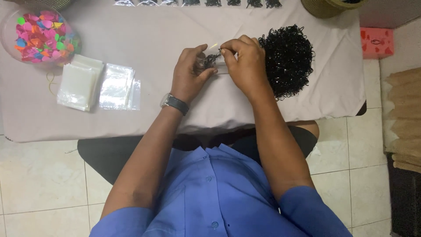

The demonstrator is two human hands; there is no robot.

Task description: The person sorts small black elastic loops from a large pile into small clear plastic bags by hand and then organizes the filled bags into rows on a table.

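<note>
You pinch the small bag [206, 61] with your left hand [189, 74] while right hand [243, 59] fingertips clamp black bands [213, 57]; keep its mouth wide.

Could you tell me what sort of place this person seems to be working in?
Probably a small home or workshop packing table: a cloth-covered table on a tiled floor, with a heap of black elastic bands, stacks of clear plastic bags and a bowl of colourful pieces.

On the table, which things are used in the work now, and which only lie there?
In use:
left hand holding a small clear bag
right hand pushing black elastic bands in
black band pile

Lying about:
empty bag stacks
bowl of colourful pieces
</note>
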